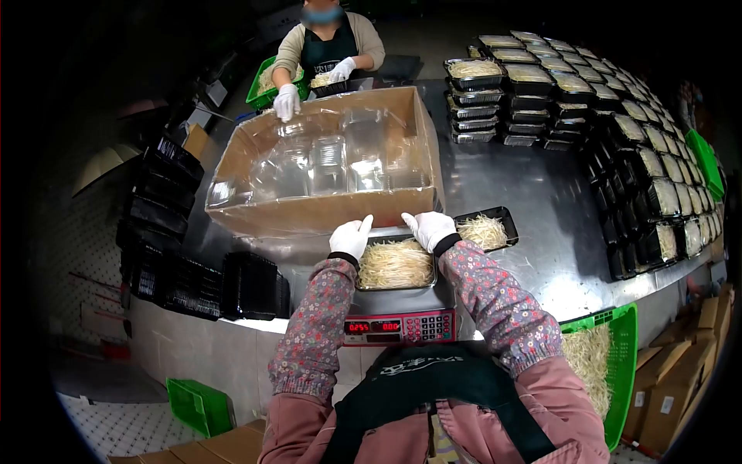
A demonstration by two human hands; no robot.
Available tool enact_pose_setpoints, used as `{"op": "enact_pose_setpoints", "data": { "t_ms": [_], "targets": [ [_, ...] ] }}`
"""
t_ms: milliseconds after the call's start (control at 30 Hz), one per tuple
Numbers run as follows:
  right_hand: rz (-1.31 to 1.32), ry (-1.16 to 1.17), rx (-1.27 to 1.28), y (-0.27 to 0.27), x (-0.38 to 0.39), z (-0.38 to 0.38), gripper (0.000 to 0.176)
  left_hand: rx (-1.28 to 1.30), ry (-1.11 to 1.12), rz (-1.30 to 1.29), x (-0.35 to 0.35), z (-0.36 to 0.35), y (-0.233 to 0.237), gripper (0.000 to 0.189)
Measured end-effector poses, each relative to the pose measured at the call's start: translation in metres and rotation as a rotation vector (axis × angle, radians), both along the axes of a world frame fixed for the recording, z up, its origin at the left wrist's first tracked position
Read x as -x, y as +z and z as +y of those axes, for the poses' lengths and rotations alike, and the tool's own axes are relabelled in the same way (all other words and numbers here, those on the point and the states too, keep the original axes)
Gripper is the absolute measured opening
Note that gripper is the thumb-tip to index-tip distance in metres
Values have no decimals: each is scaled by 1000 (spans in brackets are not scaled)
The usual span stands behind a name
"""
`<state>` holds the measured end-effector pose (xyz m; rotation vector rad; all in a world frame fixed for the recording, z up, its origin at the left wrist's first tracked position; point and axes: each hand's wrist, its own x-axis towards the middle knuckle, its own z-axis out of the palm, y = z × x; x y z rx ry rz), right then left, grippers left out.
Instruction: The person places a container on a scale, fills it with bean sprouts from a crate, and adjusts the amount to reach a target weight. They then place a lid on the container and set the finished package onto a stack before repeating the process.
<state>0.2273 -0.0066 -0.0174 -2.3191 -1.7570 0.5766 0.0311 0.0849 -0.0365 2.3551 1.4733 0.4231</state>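
A black plastic tray (362, 283) filled with pale bean sprouts (396, 264) rests on the digital scale (399, 328), whose red display lights up 0.255. At the tray's far left corner is my left hand (352, 237), in a white glove, fingers curled and thumb pointing inward. My right hand (430, 230), also gloved, holds the far right corner in the same way. The undersides of the fingers are hidden. Just right of my right hand sits a second tray of sprouts (485, 230), with a few strands over its rim.
A cardboard box (317, 215) of clear plastic lids (328, 164) stands ahead. Stacked filled trays (541, 75) line the right; empty black trays (251, 284) stand left. A green crate of sprouts (623, 363) is at lower right. Across the table, a gloved co-worker (328, 50) handles a tray.
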Motion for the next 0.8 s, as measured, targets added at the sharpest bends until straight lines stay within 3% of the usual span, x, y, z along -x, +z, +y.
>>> {"op": "enact_pose_setpoints", "data": {
  "t_ms": [167, 367, 467, 567, 600, 633, 700, 733, 767, 800],
  "targets": [
    [53, -13, 45, -10, -4, 8, 64, 190, 60, -3, -3, 3, 0, 57],
    [243, -58, 58, -24, -11, 13, 60, 375, 108, -229, 2, 12, -26, 51],
    [318, -145, 11, -46, -11, 18, 61, 391, 135, -274, 6, 18, -46, 49],
    [420, -205, 32, -28, -11, 10, 65, 351, 201, -347, 6, 8, -38, 52],
    [504, -232, 34, -34, -17, 13, 69, 352, 210, -419, 9, 8, -44, 52],
    [776, -236, -119, -50, -22, 18, 70, 356, 218, -489, 13, 3, -43, 53],
    [1397, -472, -57, -56, -46, 3, 69, 265, 145, -640, 34, 3, -67, 50],
    [1418, -484, -152, -49, -54, -10, 69, 415, 216, -721, 45, -9, -58, 43],
    [1374, -560, -291, -36, -54, -31, 55, 567, 288, -799, 57, -26, -40, 38],
    [1271, -524, -263, -40, -61, -51, 49, 634, 319, -836, 69, -42, -34, 34]
  ]
}}
